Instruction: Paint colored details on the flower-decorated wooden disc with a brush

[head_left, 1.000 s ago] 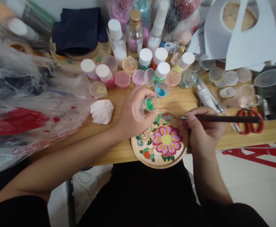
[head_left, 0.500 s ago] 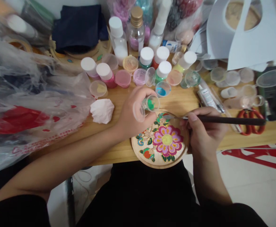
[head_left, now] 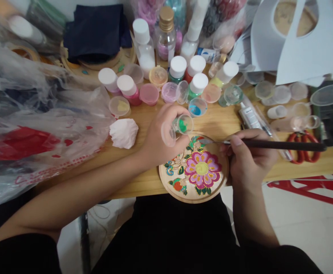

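Note:
My left hand (head_left: 164, 133) is closed around a small clear plastic cup (head_left: 185, 125) with green paint in it; its lid hangs open on the near side. The cup is tilted above the upper left of a round wooden plaque (head_left: 166, 186). On the plaque is a gold-outlined flower (head_left: 202, 168) in pink and magenta, with green leaves around it. My right hand (head_left: 248, 156) grips the dark handle of a thin tool (head_left: 280, 144), which looks like a palette knife. Its thin metal tip touches or hovers over the plaque's top edge; I cannot tell which.
Behind the plaque stand several paint cups, one holding blue paint (head_left: 196, 109), and white-capped jars (head_left: 199, 83). A crumpled tissue (head_left: 123, 133) lies left, beside a plastic bag (head_left: 55, 137). Red-handled scissors (head_left: 303, 147) and a white tube (head_left: 249, 116) lie right on the wooden table (head_left: 138, 179).
The right hand and its tool have shifted very slightly to the right. My left hand keeps the cup in nearly the same spot, and the plaque stays put.

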Motion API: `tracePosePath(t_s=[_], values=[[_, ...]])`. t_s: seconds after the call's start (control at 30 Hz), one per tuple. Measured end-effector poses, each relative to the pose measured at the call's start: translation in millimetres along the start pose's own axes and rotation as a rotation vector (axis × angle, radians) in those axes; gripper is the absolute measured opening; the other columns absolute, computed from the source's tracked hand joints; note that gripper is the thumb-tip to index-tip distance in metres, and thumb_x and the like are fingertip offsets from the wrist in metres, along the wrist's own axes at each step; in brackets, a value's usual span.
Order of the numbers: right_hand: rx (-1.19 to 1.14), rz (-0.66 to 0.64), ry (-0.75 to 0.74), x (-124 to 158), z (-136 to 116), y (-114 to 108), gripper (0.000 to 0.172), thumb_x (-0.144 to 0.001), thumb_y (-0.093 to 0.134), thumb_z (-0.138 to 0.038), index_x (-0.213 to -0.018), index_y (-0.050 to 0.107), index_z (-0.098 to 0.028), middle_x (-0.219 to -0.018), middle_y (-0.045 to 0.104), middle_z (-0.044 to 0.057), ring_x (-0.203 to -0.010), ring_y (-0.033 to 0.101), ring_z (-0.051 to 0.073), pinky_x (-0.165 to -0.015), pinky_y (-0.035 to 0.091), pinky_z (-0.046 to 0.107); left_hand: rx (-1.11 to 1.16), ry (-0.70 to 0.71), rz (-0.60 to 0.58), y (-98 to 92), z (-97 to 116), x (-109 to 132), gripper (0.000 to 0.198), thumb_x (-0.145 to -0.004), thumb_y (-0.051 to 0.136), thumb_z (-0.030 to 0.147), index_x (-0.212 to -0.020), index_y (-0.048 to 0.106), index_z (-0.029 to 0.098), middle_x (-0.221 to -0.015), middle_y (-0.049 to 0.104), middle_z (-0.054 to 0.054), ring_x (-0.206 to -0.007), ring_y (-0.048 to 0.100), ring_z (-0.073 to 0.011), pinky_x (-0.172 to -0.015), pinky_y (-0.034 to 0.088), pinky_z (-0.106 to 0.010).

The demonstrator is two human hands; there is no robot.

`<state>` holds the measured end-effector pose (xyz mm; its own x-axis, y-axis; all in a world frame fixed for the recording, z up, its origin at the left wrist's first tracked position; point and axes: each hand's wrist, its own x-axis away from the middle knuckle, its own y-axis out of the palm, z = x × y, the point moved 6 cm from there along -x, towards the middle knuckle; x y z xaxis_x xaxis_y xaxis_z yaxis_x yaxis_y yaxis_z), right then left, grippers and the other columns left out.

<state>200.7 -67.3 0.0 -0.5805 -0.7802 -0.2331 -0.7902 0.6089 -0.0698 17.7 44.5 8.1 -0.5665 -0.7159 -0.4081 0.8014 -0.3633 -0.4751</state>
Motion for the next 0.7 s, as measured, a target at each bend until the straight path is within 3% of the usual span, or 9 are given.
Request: tracePosePath(t_s=[0.23,0.7], values=[[0.024,-0.019,0.007,0.3,-0.8,1.6,0.013,-0.087,0.082,-0.032,-0.081,0.072,-0.025,-0.059,0.061,-0.006,-0.047,0.058,0.009,-0.041,0.047,0.023,-0.016,0.031,0.019,-0.3,3.1,-0.8,0.033,-0.078,0.06,0.005,-0.11,0.06,0.013,-0.106,0.068,-0.008,-0.098,0.064,-0.0172,-0.086,0.054,-0.032],[0.063,-0.021,-0.027,-0.3,-6.0,2.4,0.014,-0.088,0.08,-0.032,-0.081,0.071,-0.024,-0.061,0.062,-0.006,-0.048,0.057,0.008,-0.043,0.046,0.022,-0.008,0.036,0.023,-0.3,0.5,0.9,0.036,-0.078,0.06,0.006,-0.111,0.058,0.018,-0.107,0.065,-0.004,-0.101,0.064,-0.0167,-0.087,0.053,-0.032]])
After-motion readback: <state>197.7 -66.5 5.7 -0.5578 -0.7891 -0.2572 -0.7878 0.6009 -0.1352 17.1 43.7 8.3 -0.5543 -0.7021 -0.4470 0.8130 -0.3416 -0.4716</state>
